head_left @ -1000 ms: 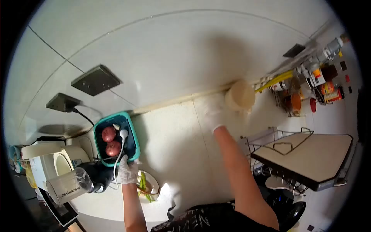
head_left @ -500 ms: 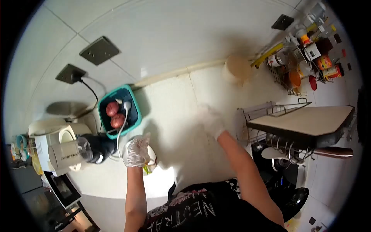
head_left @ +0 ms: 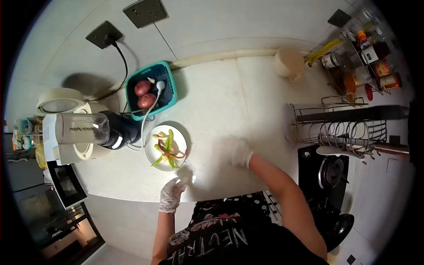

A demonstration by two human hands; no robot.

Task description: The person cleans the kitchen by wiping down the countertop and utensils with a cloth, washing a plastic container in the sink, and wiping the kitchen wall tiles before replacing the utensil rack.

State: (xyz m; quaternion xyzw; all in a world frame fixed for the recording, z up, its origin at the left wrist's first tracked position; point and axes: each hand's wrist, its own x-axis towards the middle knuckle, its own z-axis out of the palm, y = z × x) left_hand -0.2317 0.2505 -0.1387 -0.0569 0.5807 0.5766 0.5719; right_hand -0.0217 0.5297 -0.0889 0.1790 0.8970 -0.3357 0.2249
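My left hand [head_left: 172, 194], in a clear plastic glove, is over the counter's front edge, just below a white plate [head_left: 152, 154]. Its fingers are loosely bent and apart, with nothing visible in them. Green chillies [head_left: 170, 139], a dried red chilli [head_left: 182, 156] and pale pieces that look like garlic cloves lie on the plate. My right hand [head_left: 240, 152], also gloved, is low over the middle of the counter. Motion smears its fingers, so what it may hold is hidden.
A teal basket [head_left: 173, 86] with red onions [head_left: 142, 88] and a white plug stands behind the plate. At left is a blender [head_left: 88, 129]. A beige container [head_left: 287, 62] stands at the back; a wire rack [head_left: 340, 128] and a stove [head_left: 331, 172] are at right.
My left hand has come off the plate toward the counter's front edge, uncovering the chillies. My right hand is still in blurred motion over the counter. The view has shifted.
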